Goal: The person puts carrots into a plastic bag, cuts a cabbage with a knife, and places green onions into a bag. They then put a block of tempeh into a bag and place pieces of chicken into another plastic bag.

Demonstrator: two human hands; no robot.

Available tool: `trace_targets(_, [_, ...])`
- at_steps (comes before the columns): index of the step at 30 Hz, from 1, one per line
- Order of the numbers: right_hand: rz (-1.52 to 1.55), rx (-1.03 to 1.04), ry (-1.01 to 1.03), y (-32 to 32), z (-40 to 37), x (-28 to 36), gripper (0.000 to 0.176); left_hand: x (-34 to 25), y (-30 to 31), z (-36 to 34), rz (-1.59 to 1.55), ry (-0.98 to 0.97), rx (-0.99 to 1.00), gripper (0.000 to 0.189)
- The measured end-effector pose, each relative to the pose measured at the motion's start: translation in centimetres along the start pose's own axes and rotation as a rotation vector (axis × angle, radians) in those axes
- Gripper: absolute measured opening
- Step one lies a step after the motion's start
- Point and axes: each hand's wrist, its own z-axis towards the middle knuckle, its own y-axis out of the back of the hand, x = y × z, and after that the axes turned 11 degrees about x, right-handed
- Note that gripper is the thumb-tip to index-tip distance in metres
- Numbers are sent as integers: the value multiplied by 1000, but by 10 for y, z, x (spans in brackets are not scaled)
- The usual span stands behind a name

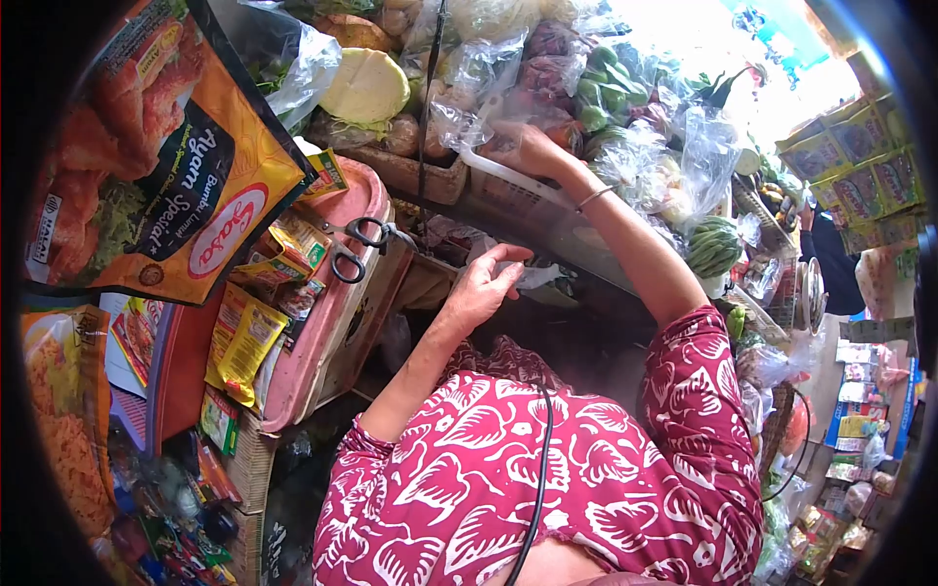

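Basket (520, 195), white, rim slanting down to the R, lies at the R hand (528, 149), the nearer one, fingers' grip hidden, can't tell; L hand (484, 285) lower, fingers loosely bent w/ gap.

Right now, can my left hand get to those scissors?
Probably yes: the scissors show at the pink tray's rim, near your left hand, with their black handles uncovered.

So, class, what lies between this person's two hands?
The head view shows a pale basket and a dark ledge between left hand and right hand.
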Motion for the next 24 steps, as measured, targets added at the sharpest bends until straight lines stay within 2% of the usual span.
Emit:
trace_targets(2, [-180, -84, 169, -4, 2, -10, 42, 0, 0, 2, -2, 20, 10, 28])
trace_targets(3, [-157, 33, 99, 11, -6, 12, 40, 0, 0, 3, 1, 39, 18, 28])
trace_targets(6, [-204, 40, 154, 31, -8, -19, 27, 5, 4, 1, -18, 15, 23, 28])
trace_targets(7, [-243, -62, 229, 43, -13, -24, 21, 6, 5, 0, -20, 18, 21, 28])
trace_targets(8, [-185, -122, -38, 61, -34, 22, 17, 8, 7, -1, -66, 14, 13, 28])
trace_targets(12, [-136, -274, -55, 80, -44, -1, 13, 15, 10, -3, -167, 25, -15, 29])
trace_targets(13, [-108, -268, -80, 86, -45, -1, 14, 14, 10, -4, -165, 29, -17, 29])
trace_targets(15, [-81, -354, -125, 97, -52, -2, 15, 12, 11, -7, -633, 109, -65, 32])
trace_targets(16, [-34, -403, -138, 102, -57, -8, 15, 13, 12, -7, -631, 114, -65, 32])
trace_targets(17, [-98, -418, 20, 110, -56, -31, 16, 15, 12, -5, -738, 108, -88, 33])
trace_targets(18, [236, -384, -12, 117, -62, -16, 18, 16, 12, -4, -846, 102, -111, 34])
trace_targets(20, [445, -354, -102, 125, -71, -9, 20, 10, 8, 4, -847, 106, -71, 33])
trace_targets(22, [473, -349, -170, 130, -79, -2, 26, 0, 2, 15, -845, 109, -27, 32])
trace_targets(24, [412, -158, -160, 139, -85, -12, 38, -9, -3, 26, -855, 22, 115, 32])
